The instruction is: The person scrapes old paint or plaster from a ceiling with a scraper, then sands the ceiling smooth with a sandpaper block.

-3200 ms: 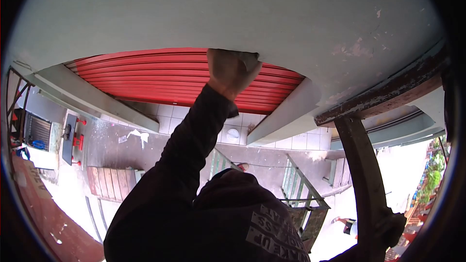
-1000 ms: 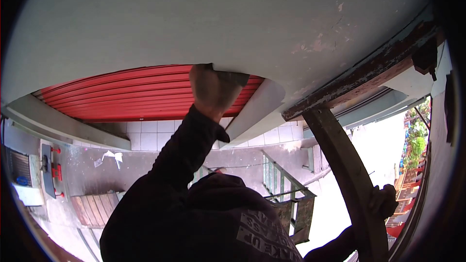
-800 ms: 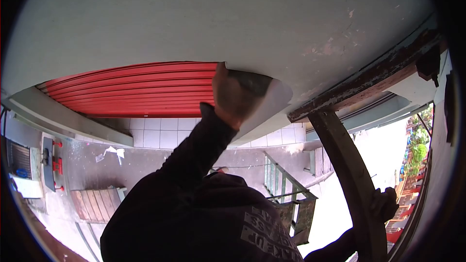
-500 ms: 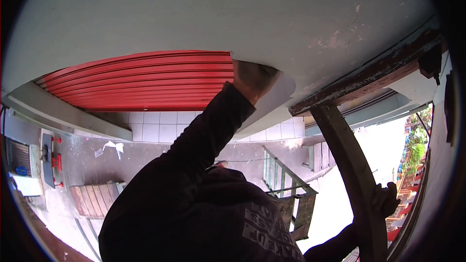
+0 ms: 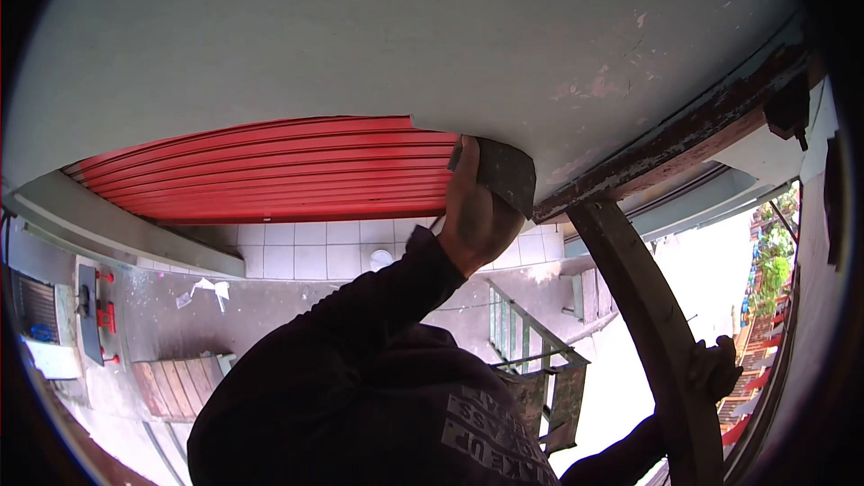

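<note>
My left hand [image 5: 483,223] reaches up to the pale painted surface [image 5: 297,27] overhead, its thumb and fingers closed on a dark grey sheet of sandpaper [image 5: 506,175]. The sheet bends slightly and lies right at the edge of that surface. Over on the right, my right hand [image 5: 715,369] is wrapped around a wooden post [image 5: 643,297], with its fingers on the far side. The post runs up to a worn brown beam [image 5: 675,139]. My dark sleeve and printed shirt fill the lower middle.
A red roller shutter [image 5: 297,171] lies behind my left hand, above pale floor tiles [image 5: 310,256]. Below stand a green metal frame [image 5: 526,333] and a wooden bench [image 5: 180,387]. White scraps [image 5: 211,290] lie on the ground. Bare patches mark the paint near the beam.
My left hand has come down and slightly right from the overhead surface, so the sandpaper now shows clearly. My right hand stays on the post. The view has shifted slightly.
</note>
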`<action>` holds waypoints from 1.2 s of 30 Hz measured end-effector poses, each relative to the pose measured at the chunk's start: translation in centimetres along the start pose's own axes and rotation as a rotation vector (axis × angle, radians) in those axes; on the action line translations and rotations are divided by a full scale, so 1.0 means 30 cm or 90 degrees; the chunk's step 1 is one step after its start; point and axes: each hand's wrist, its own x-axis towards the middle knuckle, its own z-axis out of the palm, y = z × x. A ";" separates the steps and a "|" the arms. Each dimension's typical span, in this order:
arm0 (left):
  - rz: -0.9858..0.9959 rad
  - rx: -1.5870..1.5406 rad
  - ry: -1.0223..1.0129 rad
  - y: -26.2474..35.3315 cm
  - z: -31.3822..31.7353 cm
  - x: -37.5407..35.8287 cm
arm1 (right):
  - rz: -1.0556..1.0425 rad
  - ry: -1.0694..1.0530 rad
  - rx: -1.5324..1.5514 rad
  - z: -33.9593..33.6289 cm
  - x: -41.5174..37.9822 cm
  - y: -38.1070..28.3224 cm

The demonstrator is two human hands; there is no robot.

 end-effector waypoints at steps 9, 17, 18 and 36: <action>0.013 -0.118 -0.121 -0.063 -0.261 0.191 | 0.006 0.367 0.101 0.245 0.077 -0.054; -0.013 -0.067 -0.136 -0.094 -0.363 0.254 | 0.000 0.357 0.101 0.158 0.042 -0.035; 0.021 -0.034 -0.043 -0.106 -0.288 0.250 | 0.030 0.387 0.074 0.150 0.038 -0.034; 0.031 0.054 0.170 -0.164 -0.105 0.048 | -0.025 0.398 -0.096 0.255 0.065 -0.038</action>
